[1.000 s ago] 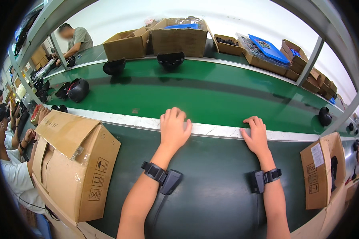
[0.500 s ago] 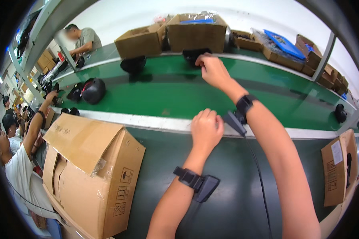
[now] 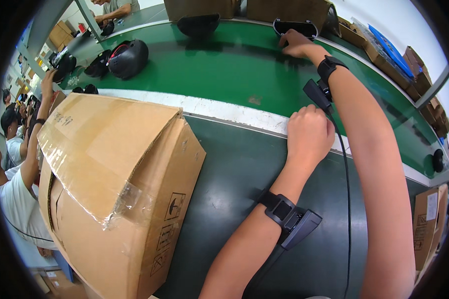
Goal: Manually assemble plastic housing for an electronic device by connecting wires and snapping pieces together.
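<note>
At the far side of the green belt, my right hand (image 3: 297,45) is closed at the lower edge of a black curved shell (image 3: 298,28). Small pale spots mark the shell's upper face, and its lower part is partly behind the fingers. My left hand (image 3: 309,130) rests as a loose fist at the white rail (image 3: 234,108), on the belt's near side; nothing shows in it. Farther left on the belt sit another black shell (image 3: 198,26) and a round black helmet-like shell (image 3: 128,59) with a bit of red, beside a smaller black piece (image 3: 99,65).
A big taped cardboard box (image 3: 119,164) stands at the left on the dark green table (image 3: 229,154). More cartons (image 3: 289,12) line the belt's far side. Another open box (image 3: 426,219) is at the right. A co-worker's arm (image 3: 34,144) reaches to the belt from the left.
My view has shifted downward and left, so the scene sits higher and farther right. The shell at my right hand has tilted, showing more of its face. My left hand stays a fist by the rail.
</note>
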Demonstrator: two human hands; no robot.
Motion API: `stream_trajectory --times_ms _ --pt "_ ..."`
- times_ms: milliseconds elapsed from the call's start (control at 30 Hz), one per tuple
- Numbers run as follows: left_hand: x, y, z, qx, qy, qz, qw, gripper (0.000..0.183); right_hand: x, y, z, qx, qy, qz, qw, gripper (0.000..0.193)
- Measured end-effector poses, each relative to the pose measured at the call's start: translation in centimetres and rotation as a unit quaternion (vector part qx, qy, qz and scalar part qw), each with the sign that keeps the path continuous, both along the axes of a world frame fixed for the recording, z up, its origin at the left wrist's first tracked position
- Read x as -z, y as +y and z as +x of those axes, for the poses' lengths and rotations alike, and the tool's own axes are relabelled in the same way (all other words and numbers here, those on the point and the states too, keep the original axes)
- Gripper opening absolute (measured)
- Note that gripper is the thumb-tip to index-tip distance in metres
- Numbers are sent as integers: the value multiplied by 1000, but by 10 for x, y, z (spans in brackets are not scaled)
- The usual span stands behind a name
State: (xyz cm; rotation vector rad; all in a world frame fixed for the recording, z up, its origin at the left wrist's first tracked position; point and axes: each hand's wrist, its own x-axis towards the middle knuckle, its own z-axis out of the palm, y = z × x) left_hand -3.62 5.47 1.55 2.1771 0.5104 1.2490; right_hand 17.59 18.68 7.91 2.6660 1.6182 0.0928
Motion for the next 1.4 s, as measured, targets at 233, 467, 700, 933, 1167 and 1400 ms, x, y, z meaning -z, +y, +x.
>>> stream_trajectory --times_ms 233,467,700,933,1167,1400 --pt "-1 2 -2 -7 -25 -18 1000 12 -30 8 -43 -125 -28 136 982 27" --pt "2 0 -8 -19 -19 86 996 8 -30 65 -114 -160 -26 159 974 48" --pt "28 -8 2 -111 -42 180 977 9 -21 90 -127 -46 22 118 992 63" --pt "34 -11 21 -63 -33 123 990 10 -22 98 -96 -110 -42 54 992 76" --pt "39 -4 19 -9 15 92 996 13 -30 95 -103 -85 49 -9 995 68" --pt "23 -3 8 18 4 68 998 15 -27 90 -86 -84 130 -27 988 54"
